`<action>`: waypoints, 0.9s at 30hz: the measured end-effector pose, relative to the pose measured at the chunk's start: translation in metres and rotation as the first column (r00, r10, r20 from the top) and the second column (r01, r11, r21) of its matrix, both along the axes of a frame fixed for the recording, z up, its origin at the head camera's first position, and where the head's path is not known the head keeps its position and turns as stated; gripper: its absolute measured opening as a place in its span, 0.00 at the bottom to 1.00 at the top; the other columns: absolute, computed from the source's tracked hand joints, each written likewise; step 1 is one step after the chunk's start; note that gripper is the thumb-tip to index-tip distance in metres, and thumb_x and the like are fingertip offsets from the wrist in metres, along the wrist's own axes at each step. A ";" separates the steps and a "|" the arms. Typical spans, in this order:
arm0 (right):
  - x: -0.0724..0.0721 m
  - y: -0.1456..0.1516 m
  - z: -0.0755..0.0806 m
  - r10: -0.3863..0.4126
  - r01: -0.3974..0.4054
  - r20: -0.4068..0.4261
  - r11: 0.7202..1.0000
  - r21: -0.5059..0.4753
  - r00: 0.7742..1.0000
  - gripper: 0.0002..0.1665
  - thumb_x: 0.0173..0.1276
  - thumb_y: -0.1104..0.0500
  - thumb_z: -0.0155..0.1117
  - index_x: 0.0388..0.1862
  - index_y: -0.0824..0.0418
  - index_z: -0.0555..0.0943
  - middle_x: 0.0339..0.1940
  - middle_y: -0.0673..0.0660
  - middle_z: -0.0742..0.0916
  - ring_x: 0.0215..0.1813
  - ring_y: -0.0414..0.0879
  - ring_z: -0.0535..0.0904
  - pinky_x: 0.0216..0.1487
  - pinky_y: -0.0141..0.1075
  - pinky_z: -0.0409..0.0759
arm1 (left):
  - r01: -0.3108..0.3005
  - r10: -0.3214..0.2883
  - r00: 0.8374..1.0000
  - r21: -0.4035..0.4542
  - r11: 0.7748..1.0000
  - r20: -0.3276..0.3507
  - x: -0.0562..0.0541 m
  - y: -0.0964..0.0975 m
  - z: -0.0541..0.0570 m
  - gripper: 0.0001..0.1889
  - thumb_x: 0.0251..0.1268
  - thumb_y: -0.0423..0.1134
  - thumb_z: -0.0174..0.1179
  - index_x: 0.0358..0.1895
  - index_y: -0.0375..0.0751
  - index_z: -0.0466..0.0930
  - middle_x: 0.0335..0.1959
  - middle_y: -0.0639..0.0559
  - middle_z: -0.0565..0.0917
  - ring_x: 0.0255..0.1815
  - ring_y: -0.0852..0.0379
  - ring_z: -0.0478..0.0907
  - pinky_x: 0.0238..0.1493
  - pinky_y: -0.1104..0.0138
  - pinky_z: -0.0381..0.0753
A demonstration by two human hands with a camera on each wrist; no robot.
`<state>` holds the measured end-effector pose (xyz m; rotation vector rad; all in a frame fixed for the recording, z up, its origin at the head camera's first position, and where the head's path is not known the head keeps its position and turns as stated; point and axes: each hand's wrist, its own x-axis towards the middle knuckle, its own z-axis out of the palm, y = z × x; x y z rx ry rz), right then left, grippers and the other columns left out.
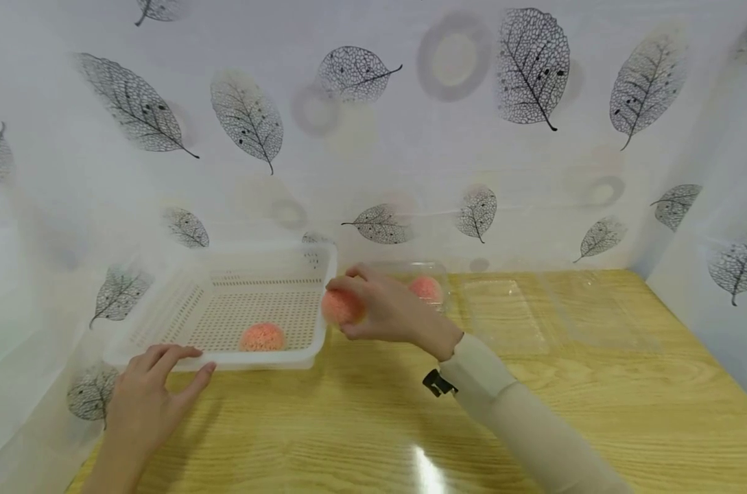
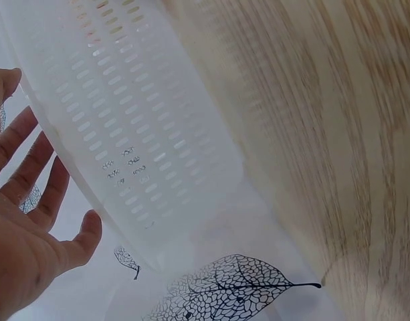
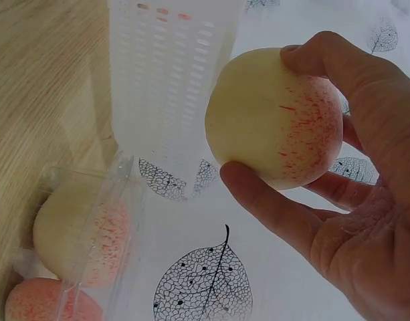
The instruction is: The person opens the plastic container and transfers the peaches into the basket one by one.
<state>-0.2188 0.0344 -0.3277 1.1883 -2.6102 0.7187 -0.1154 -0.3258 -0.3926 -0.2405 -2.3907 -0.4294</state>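
Note:
My right hand [image 1: 393, 306] grips a peach [image 3: 268, 127], pale yellow with a red-speckled side, between thumb and fingers just right of the white plastic basket [image 1: 219, 359]. Another peach [image 1: 263, 337] lies inside that basket by its front wall. At the basket's front left corner, my left hand [image 1: 146, 396] has its fingers spread loosely at the rim, and the left wrist view shows nothing in its grasp. Behind my right hand stands a clear plastic box [image 1: 444, 269]. Two peaches show in it in the right wrist view, the larger-looking one [image 3: 77, 231] beside a redder one [image 3: 47, 302].
Two more clear plastic containers, one nearer [image 1: 503, 315] and one farther right [image 1: 595, 312], lie on the wood-grain table [image 1: 324, 425]. A white leaf-print curtain [image 1: 373, 165] hangs behind the table and along both sides.

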 end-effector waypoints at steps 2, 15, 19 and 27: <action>-0.001 -0.003 0.003 0.007 -0.007 0.008 1.000 0.003 1.000 0.35 0.56 0.52 0.77 0.64 0.52 0.80 0.57 0.56 0.82 0.47 0.45 0.80 0.46 0.34 0.83 | 0.001 -0.001 1.000 0.000 1.000 -0.006 0.000 0.000 0.000 0.16 0.46 0.39 0.78 0.40 0.42 0.86 0.42 0.40 0.84 0.41 0.34 0.79 0.42 0.39 0.74; -0.005 -0.031 0.007 0.092 -0.092 0.014 0.996 0.019 0.996 0.35 0.58 0.52 0.76 0.66 0.48 0.79 0.60 0.53 0.80 0.51 0.44 0.79 0.49 0.34 0.83 | 0.012 -0.012 1.000 0.002 1.000 0.002 0.000 -0.002 -0.001 0.16 0.46 0.38 0.78 0.41 0.42 0.87 0.42 0.40 0.84 0.41 0.35 0.79 0.41 0.39 0.74; -0.005 -0.040 0.007 0.114 -0.115 0.045 0.993 0.027 0.992 0.36 0.58 0.54 0.76 0.67 0.49 0.78 0.61 0.54 0.79 0.50 0.43 0.80 0.49 0.32 0.82 | 0.003 -0.004 1.000 0.004 1.000 0.017 0.001 -0.002 -0.001 0.16 0.48 0.40 0.78 0.41 0.42 0.87 0.43 0.40 0.84 0.42 0.34 0.79 0.41 0.37 0.74; -0.006 -0.056 0.009 0.152 -0.159 0.097 0.985 0.070 0.984 0.36 0.60 0.56 0.73 0.70 0.49 0.76 0.66 0.54 0.76 0.55 0.43 0.78 0.54 0.30 0.80 | -0.009 0.009 1.000 0.009 1.000 0.022 0.001 -0.001 0.000 0.16 0.49 0.40 0.78 0.41 0.43 0.87 0.44 0.41 0.84 0.43 0.34 0.79 0.42 0.38 0.73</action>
